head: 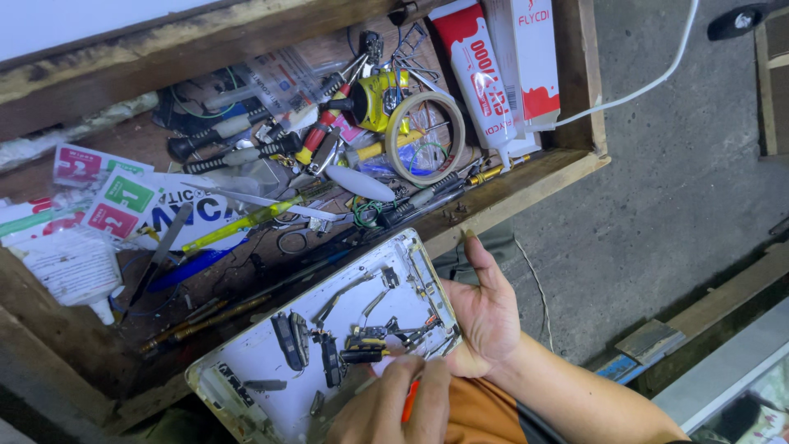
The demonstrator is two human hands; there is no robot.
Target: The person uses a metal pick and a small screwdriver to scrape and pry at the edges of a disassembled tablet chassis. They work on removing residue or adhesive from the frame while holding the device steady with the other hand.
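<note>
your lower hand [394,407] is cut off by the bottom edge, so you can't tell for certain which arm it belongs to; it looks like your left, fingers pinched tight around a thin orange-handled tool [409,400] whose tip is hidden against the small dark parts. your right hand [485,316] grips the right edge of the open white metal tablet back shell [271,349], thumb up along its rim. the shell lies tilted between both hands, its lower corner out of view, over the front edge of a cluttered wooden drawer [526,185].
</note>
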